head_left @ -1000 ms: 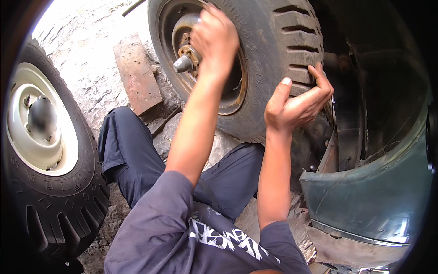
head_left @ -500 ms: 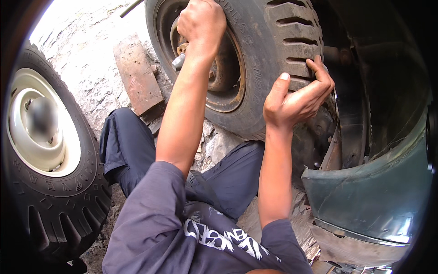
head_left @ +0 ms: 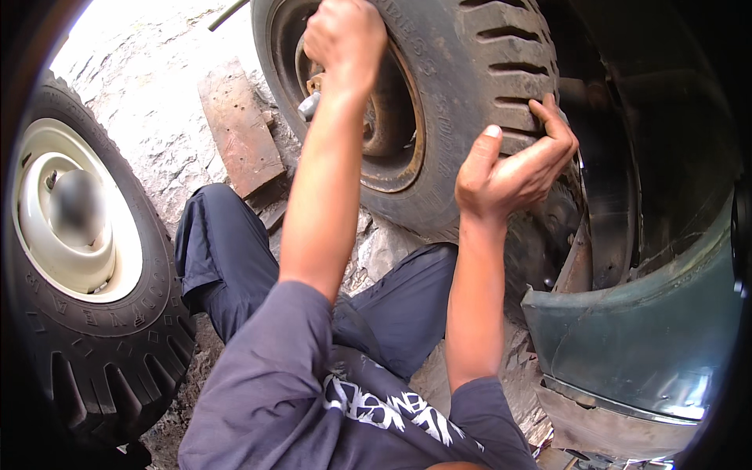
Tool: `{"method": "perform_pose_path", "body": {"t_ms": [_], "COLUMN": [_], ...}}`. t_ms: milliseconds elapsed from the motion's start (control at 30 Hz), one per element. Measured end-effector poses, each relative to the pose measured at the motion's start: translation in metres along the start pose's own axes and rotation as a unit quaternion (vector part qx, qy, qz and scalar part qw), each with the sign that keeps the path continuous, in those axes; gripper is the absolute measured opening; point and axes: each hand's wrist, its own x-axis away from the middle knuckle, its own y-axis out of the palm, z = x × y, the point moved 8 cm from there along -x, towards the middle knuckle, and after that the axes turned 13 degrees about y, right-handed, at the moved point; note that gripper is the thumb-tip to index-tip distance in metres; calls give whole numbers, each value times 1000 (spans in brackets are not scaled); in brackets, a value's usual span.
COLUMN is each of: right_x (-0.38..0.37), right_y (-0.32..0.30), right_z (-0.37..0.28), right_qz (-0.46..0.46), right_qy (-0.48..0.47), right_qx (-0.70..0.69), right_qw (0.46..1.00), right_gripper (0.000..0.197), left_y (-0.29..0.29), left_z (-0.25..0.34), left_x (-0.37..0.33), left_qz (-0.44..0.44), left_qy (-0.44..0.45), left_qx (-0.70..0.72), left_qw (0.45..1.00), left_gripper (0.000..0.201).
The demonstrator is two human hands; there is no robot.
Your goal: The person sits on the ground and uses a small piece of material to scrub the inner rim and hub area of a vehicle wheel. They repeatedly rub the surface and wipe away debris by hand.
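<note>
A worn black tyre (head_left: 450, 102) on a rusty wheel rim (head_left: 411, 160) stands upright in front of me. At the upper part of the wheel opening, my left hand (head_left: 345, 39) is closed in a fist. Its fingers face away, so what they hold is hidden. Beside my left wrist, a grey metal piece (head_left: 309, 106) and rusty hub parts show inside the rim. My right hand (head_left: 513, 168) lies against the tyre's tread. Its thumb is stretched up and its fingers are bent but apart, with the fingertips near the tread grooves.
Another tyre with a cream wheel (head_left: 125, 258) stands at the left. A reddish-brown plank (head_left: 239, 129) lies on rough stone ground (head_left: 141, 86) beyond my knee. To the right, a green vehicle body panel (head_left: 627, 345) curves close to my right arm, with dark underbody parts above it.
The view has shifted slightly, and my left forearm leans a little further right. Both hands keep their places on the wheel; the wheel shows no clear turn.
</note>
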Motion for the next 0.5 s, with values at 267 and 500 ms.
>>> {"method": "perform_pose_path", "body": {"t_ms": [267, 500], "right_x": [2, 2], "right_y": [-1, -3], "right_z": [8, 8], "right_qz": [0, -1], "right_qy": [2, -7], "right_qx": [14, 7], "right_qw": [1000, 1000], "right_gripper": [50, 51], "left_y": [-25, -22], "left_z": [63, 59], "left_x": [95, 73], "left_qz": [-62, 75], "left_qy": [39, 54], "left_qx": [32, 3], "left_qw": [997, 996], "left_gripper": [45, 36]}}
